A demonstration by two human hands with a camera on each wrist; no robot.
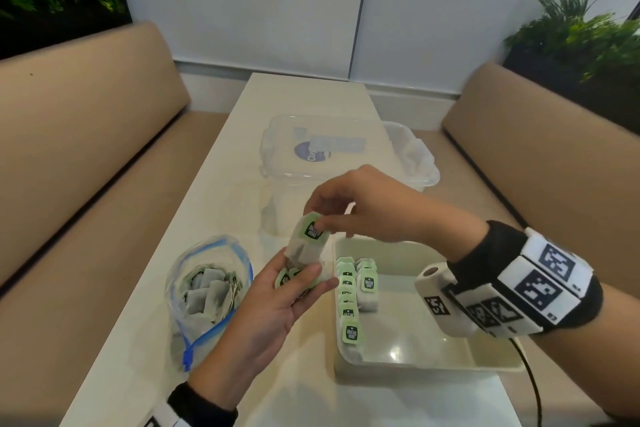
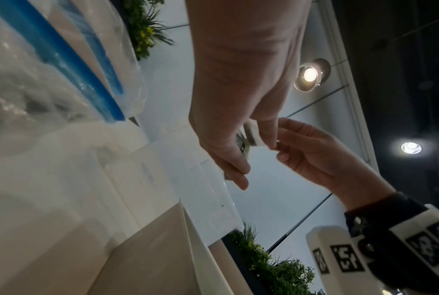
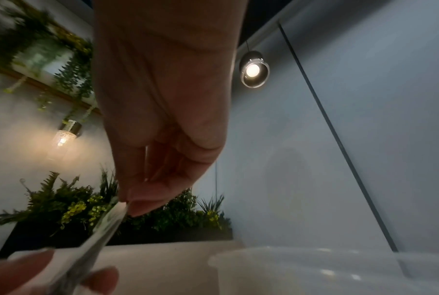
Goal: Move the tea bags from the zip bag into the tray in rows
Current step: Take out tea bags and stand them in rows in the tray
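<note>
My left hand (image 1: 298,282) grips a small bunch of tea bags (image 1: 289,278) just left of the white tray (image 1: 429,362). My right hand (image 1: 327,215) pinches the green tag end of one tea bag (image 1: 308,239) and holds it upright above that bunch. Two rows of green-tagged tea bags (image 1: 349,302) stand along the tray's left side. The open zip bag (image 1: 207,291) with a blue zipper lies left of the tray and holds several tea bags. In the right wrist view my fingertips (image 3: 137,203) pinch the bag's top edge (image 3: 107,221).
A clear plastic box with its lid (image 1: 322,149) stands behind the tray on the white table (image 1: 242,135). Tan benches (image 1: 86,135) flank the table, with planters (image 1: 581,38) behind them. A black cable (image 1: 530,381) trails from my right wristband.
</note>
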